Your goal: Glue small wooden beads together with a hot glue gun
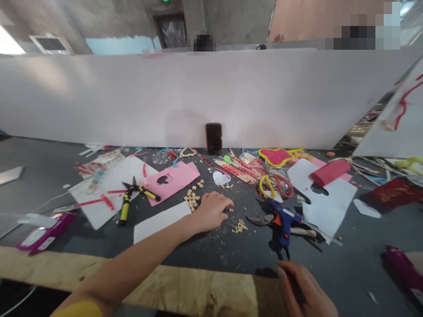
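Observation:
My left hand [212, 211] reaches over the dark table, palm down, its fingertips at a few small beige pieces [231, 210]; whether it grips one is too small to tell. Beside its wrist lies a heap of beige cubes [192, 198]. Nearer me sits a pile of smaller bits [239, 226]. At the lower right, my right hand [306, 288] is closed round something dark that its fingers mostly hide. Just beyond it lie a blue glue gun [284, 222] and pruning shears [262, 219]. A white sheet [161, 222] is partly under my left forearm.
Yellow-black pliers [125, 204] and pink card [173, 180] lie left. A phone [214, 138] leans on the white partition [148, 101]. Red-handled scissors [283, 187], a red block [330, 171] and white paper [325, 213] are right. Purple objects [46, 233] flank both sides.

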A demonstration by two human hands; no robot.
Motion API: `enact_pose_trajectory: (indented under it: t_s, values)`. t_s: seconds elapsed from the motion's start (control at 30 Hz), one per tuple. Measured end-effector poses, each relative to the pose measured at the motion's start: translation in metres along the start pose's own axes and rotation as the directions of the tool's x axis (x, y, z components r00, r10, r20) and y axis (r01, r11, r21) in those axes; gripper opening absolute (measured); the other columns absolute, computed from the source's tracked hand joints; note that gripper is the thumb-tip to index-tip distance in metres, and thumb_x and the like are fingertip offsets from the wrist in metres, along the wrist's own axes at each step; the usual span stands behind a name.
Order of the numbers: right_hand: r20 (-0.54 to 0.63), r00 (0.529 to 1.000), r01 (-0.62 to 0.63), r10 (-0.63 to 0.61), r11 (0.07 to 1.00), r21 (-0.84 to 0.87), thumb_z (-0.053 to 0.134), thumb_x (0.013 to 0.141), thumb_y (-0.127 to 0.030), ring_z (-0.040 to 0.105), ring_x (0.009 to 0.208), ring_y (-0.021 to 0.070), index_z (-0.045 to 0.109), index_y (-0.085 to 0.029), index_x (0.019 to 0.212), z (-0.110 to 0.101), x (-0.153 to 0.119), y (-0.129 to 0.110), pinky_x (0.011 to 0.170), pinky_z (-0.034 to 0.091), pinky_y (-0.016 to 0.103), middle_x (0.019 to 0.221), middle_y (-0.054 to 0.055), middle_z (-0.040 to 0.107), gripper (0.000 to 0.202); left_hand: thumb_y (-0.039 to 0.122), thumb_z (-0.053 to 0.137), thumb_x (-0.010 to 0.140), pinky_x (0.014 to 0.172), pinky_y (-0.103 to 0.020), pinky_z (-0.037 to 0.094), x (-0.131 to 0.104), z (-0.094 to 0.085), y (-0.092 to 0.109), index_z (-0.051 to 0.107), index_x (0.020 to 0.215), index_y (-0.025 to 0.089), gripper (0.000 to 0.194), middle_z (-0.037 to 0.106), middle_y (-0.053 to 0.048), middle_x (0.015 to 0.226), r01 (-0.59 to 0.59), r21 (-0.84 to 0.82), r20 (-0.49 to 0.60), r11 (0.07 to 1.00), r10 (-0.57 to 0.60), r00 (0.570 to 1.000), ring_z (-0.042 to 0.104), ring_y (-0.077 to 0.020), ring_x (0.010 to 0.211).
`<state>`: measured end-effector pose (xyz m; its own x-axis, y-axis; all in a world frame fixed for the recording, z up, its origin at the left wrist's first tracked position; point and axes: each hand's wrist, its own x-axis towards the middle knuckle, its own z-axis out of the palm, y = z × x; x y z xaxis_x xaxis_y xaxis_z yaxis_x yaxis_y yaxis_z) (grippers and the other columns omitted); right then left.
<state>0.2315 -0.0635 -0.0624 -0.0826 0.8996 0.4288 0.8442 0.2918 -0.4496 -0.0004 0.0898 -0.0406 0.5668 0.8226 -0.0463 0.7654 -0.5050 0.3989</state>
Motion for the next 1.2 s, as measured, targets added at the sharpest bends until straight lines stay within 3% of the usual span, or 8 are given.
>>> enact_pose_trajectory:
  t_s: [0.13, 0.3, 0.47, 0.73, 0.97, 1.2]
  values:
    - [-0.007, 0.999, -0.033, 0.033, 0.999, -0.014, 0.041, 0.088, -0.035, 0.067, 0.069, 0.0151, 0.058, -0.022, 0.091, 0.001, -0.005, -0.003, 0.06, 0.051, 0.021, 0.081, 0.005, 0.069, 0.021, 0.024, 0.058, 0.077, 0.085, -0.038, 0.033, -0.011, 0.006, 0.011, 0.056, 0.105, 0.026, 0.028, 0.063, -0.002, 0.098, 0.025, -0.011, -0.013, 1.0, -0.025, 1.0, 0.05, -0.0226, 0.098]
    - [-0.009, 1.0, -0.028, 0.028, 0.999, -0.021, 0.041, 0.088, -0.032, 0.066, 0.072, 0.015, 0.057, -0.022, 0.092, 0.003, -0.008, -0.004, 0.063, 0.051, 0.022, 0.082, 0.004, 0.067, 0.019, 0.026, 0.06, 0.077, 0.086, -0.041, 0.03, -0.027, 0.026, 0.023, 0.058, 0.097, 0.026, 0.02, 0.064, -0.001, 0.097, 0.038, 0.014, -0.033, 0.999, -0.037, 0.999, 0.048, -0.0233, 0.099]
    - [-0.022, 0.998, -0.06, 0.059, 0.996, -0.071, 0.04, 0.088, -0.036, 0.066, 0.076, 0.0177, 0.058, -0.021, 0.093, 0.003, -0.008, 0.002, 0.064, 0.052, 0.026, 0.085, 0.007, 0.067, 0.024, 0.032, 0.061, 0.076, 0.086, -0.042, 0.028, -0.03, 0.04, 0.031, 0.058, 0.094, 0.026, 0.019, 0.064, -0.002, 0.096, 0.034, 0.062, -0.039, 0.997, -0.032, 0.999, 0.048, -0.0242, 0.099]
    - [-0.035, 0.997, -0.076, 0.073, 0.993, -0.094, 0.039, 0.089, -0.036, 0.065, 0.075, 0.0173, 0.058, -0.021, 0.091, 0.001, -0.006, 0.006, 0.063, 0.052, 0.027, 0.084, 0.007, 0.067, 0.025, 0.034, 0.055, 0.08, 0.087, -0.045, 0.025, -0.02, 0.046, 0.042, 0.059, 0.087, 0.023, 0.014, 0.062, -0.004, 0.092, 0.0, 0.148, -0.136, 0.989, 0.02, 0.991, 0.048, -0.0239, 0.095]
    - [-0.022, 0.997, -0.079, 0.078, 0.993, -0.084, 0.039, 0.089, -0.035, 0.065, 0.076, 0.0171, 0.058, -0.021, 0.092, 0.0, -0.006, 0.005, 0.063, 0.051, 0.026, 0.085, 0.007, 0.067, 0.024, 0.029, 0.049, 0.082, 0.085, -0.044, 0.026, -0.02, 0.052, 0.04, 0.06, 0.086, 0.023, 0.013, 0.061, -0.005, 0.09, -0.025, 0.149, -0.121, 0.989, 0.043, 0.992, 0.047, -0.0235, 0.093]
    - [-0.025, 0.997, -0.076, 0.074, 0.99, -0.122, 0.039, 0.089, -0.035, 0.064, 0.079, 0.0174, 0.058, -0.021, 0.094, 0.001, -0.001, 0.014, 0.067, 0.051, 0.027, 0.088, 0.007, 0.066, 0.024, 0.026, 0.052, 0.08, 0.086, -0.047, 0.025, -0.022, 0.047, 0.04, 0.059, 0.084, 0.023, 0.009, 0.063, -0.005, 0.088, -0.025, 0.16, -0.11, 0.987, 0.043, 0.993, 0.049, -0.0236, 0.092]
